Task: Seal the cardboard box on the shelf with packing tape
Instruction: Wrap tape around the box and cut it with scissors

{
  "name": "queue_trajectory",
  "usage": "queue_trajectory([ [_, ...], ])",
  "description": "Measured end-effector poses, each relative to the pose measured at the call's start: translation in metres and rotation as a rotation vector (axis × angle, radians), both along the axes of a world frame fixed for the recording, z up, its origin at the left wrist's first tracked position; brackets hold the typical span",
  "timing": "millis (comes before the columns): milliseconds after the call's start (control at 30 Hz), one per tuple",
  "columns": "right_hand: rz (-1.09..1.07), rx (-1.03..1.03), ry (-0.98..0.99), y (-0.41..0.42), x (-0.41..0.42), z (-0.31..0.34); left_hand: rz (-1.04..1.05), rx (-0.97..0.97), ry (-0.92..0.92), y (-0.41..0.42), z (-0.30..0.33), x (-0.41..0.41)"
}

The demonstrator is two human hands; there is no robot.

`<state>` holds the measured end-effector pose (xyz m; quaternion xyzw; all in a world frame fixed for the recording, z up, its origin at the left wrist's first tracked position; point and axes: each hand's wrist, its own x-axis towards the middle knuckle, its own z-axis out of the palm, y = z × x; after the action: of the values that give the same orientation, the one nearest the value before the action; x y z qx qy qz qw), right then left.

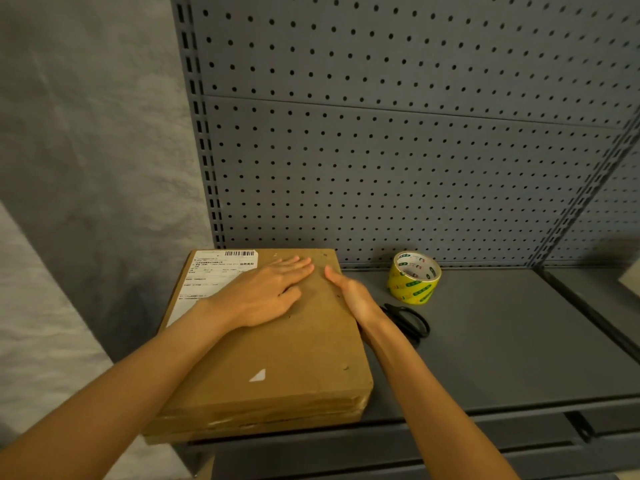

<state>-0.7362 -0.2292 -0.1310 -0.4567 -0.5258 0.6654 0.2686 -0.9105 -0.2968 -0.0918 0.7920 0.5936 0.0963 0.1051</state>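
Fingers (294, 268) of the left hand (268, 292) lie flat and spread on top of the cardboard box (277, 348), gripping nothing. The right hand (349, 292) rests edge-on along the box's right rim, fingers straight and together, also holding nothing. The box lies flat at the left end of the grey shelf (502, 341), a white label (207, 278) on its far left corner. Just right of it lie black scissors (408, 322), with a yellow tape roll (414, 277) beyond them near the pegboard (381, 150).

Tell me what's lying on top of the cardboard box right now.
On the cardboard box: the left hand pressed flat, a white shipping label partly hidden under that arm, and the right hand at its right edge. No tape is visible there.
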Motion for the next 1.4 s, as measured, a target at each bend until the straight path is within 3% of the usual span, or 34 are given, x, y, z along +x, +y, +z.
queue_trajectory([
  [100,-0.024,0.11,-0.094,0.0,-0.002,0.003,0.025,0.011,-0.02,-0.005,0.003,0.003],
  [267,0.212,0.724,-0.548,0.008,-0.003,0.028,0.071,0.05,-0.024,0.005,0.003,0.001],
  [400,0.346,0.881,-0.753,0.02,-0.009,0.033,0.094,0.078,0.001,0.009,0.005,0.0],
  [733,0.401,1.017,-0.867,-0.021,0.008,0.035,0.225,0.078,0.029,0.009,0.002,0.002],
  [1100,0.342,0.9,-0.821,0.002,-0.014,0.039,0.223,0.054,0.015,0.012,-0.002,0.002],
  [1400,0.294,0.99,-0.77,-0.023,0.005,0.043,0.226,0.054,0.005,0.01,0.003,0.004],
])
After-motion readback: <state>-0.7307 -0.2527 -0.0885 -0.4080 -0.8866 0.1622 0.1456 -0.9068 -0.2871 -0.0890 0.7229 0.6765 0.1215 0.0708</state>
